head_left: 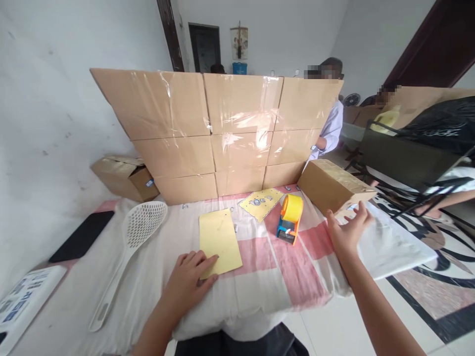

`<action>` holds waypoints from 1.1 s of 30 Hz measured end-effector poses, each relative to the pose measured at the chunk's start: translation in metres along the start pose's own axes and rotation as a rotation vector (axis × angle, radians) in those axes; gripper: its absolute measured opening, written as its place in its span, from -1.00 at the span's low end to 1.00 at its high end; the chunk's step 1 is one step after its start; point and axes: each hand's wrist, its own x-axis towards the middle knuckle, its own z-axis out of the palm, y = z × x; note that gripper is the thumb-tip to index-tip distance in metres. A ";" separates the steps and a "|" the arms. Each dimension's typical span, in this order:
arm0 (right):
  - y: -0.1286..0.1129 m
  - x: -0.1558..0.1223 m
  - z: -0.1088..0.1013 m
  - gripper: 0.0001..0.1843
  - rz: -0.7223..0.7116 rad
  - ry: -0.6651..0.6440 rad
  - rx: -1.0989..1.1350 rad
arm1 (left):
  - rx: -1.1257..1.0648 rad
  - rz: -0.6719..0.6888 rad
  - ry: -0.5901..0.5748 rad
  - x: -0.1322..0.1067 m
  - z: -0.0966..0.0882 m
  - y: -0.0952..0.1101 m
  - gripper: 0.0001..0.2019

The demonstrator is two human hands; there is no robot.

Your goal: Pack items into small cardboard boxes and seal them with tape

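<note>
On the worktop point(256, 294), the left hand point(191, 279) lies over the paper's point(219, 235) corner, thumb and forefinger apart. The right hand point(349, 231), fingers spread, is at the box's point(330, 183) end.

White left wall point(55, 99), scuffed, a few brown smudges. Back wall point(297, 29) plain pale, with dark rectangular doorway point(205, 47), picture scroll point(239, 43) hung beside it, blue container point(239, 68) below scroll. Dark vertical trim point(170, 34) near left corner. Dark brown door point(430, 44) upper right. Round fan point(351, 100) far back. Dark metal-framed chair point(404, 148) right. Floor point(322, 326) glossy white tile, black-and-pink curved pattern point(423, 291) at right. Light soft, even.
</note>
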 end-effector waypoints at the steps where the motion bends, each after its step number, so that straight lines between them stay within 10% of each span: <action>1: -0.003 -0.003 0.001 0.05 -0.032 0.008 -0.015 | 0.008 0.010 -0.011 0.002 0.001 0.006 -0.67; 7: -0.010 -0.003 0.008 -0.21 -0.092 -0.077 -0.035 | 0.098 0.034 0.128 0.011 -0.019 0.001 -0.66; 13: -0.017 -0.002 0.013 -0.25 -0.054 -0.147 -0.048 | 0.007 -0.784 0.591 0.061 -0.117 -0.114 -0.50; 17: -0.018 -0.002 0.013 -0.28 -0.027 -0.170 -0.061 | 0.012 -0.960 0.572 0.113 -0.155 -0.183 -0.32; 23: -0.012 0.002 0.016 -0.38 0.032 -0.206 -0.089 | 0.004 -0.889 0.418 0.151 -0.158 -0.226 -0.34; 33: -0.024 0.004 0.014 -0.56 0.062 -0.232 -0.111 | 0.033 -0.859 0.289 0.141 -0.147 -0.247 -0.26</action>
